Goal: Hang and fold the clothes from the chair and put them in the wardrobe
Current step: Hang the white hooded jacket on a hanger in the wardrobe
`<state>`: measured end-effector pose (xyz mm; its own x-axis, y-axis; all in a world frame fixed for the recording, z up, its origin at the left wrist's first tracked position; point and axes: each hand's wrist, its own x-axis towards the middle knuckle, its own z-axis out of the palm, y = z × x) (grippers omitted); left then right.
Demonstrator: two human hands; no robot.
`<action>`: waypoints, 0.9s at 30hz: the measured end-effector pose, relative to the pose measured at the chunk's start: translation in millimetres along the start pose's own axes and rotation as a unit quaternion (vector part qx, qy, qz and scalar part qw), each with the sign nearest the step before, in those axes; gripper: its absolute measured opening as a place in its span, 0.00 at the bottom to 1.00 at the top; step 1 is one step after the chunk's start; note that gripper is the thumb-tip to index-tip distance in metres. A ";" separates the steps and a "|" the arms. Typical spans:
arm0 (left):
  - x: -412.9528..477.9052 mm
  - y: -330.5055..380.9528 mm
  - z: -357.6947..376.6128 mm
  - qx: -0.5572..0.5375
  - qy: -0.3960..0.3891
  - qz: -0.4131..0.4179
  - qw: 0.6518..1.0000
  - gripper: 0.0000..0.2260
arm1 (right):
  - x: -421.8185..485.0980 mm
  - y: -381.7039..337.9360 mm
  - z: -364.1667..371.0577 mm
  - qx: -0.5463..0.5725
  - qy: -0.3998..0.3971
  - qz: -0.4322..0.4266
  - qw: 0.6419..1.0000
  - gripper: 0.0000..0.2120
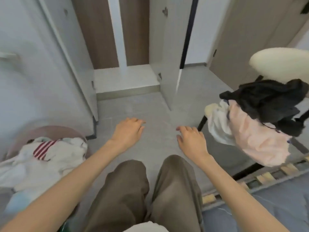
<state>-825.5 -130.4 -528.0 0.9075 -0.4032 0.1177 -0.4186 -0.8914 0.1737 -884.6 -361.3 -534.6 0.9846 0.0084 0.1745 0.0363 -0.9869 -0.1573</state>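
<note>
Both hands are spread and relaxed over the floor (150, 106), the left hand (128, 129) and right hand (190, 139) holding nothing. On the chair (202, 122) to the right three garments lie heaped: the black garment (267, 99) on top, the pink garment (257, 141) and white garment (217, 121) beneath, hiding the seat. The wardrobe (127, 77) stands open ahead, its top cut off. A blurred striped heap (50, 156) lies to the left.

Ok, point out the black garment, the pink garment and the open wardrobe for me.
black garment (267, 99), head view, middle of the heap
pink garment (255, 143), head view, its hanging part
wardrobe (125, 77), head view, bare bottom shelf
</note>
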 end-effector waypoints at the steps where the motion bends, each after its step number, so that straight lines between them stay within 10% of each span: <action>1: -10.3 -20.8 -3.4 0.003 0.006 -0.030 1.000 0.16 | 13.1 -18.3 5.2 0.000 -0.009 -0.026 1.000 0.15; 14: -200.2 -227.4 25.2 -0.074 -0.014 -0.386 0.920 0.20 | 69.0 -263.2 102.0 0.133 -0.151 -0.228 0.953 0.14; 27: -258.3 -296.7 107.3 -0.150 -0.243 -0.418 0.862 0.42 | 45.8 -366.8 239.7 0.030 -0.402 -0.238 0.884 0.27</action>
<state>-932.0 216.1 -714.9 0.7730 0.2507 -0.5828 0.4652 -0.8486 0.2520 -811.8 39.7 -701.9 0.6585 0.5555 -0.5077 0.4640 -0.8309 -0.3071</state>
